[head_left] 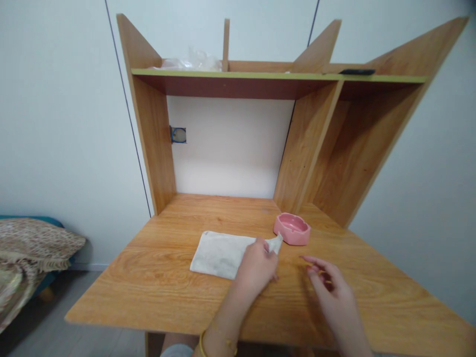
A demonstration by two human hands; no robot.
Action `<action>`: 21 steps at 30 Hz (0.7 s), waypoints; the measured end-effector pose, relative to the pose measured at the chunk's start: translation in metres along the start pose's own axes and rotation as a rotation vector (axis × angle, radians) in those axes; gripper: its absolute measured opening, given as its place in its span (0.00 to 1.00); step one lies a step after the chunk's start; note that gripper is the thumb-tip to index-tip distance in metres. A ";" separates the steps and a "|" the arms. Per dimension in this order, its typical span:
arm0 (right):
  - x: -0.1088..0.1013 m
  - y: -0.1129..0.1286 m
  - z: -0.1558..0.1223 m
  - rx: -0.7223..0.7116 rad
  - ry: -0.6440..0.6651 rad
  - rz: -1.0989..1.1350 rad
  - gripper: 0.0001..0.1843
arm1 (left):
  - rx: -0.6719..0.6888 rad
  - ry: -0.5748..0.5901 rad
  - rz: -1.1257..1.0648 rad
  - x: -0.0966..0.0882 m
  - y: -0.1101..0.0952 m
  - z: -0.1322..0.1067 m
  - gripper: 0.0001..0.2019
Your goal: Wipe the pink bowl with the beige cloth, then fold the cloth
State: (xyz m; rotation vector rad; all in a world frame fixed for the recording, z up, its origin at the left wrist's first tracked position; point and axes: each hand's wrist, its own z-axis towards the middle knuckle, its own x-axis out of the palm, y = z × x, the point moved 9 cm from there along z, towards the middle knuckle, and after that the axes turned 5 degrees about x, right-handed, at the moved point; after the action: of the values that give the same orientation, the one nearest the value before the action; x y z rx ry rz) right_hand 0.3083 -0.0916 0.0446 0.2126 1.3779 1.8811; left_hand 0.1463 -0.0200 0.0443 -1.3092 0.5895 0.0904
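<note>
A white folded cloth with greyish smudges lies flat on the wooden desk. My left hand is closed on its right end, and a corner of the cloth sticks up past the fingers. To the right, my right hand hovers over the desk with fingers loosely bent and apart, holding nothing that I can see. Just beyond both hands stands a pink ashtray with notched sides, close to the raised cloth corner but not held.
The desk top reaches back to a wooden hutch with an upper shelf. On that shelf rest a clear plastic bag and a flat black object. An open wall socket box shows at the back. A bed stands at left.
</note>
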 end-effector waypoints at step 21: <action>0.050 -0.003 -0.033 -0.073 0.331 -0.117 0.14 | -0.104 -0.737 0.501 -0.162 0.076 -0.106 0.10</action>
State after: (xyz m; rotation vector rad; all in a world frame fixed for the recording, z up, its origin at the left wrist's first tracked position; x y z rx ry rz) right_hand 0.2575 -0.0818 0.0135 -0.2217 1.4979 1.9225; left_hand -0.0584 -0.0541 0.0367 -1.0946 0.2602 0.9820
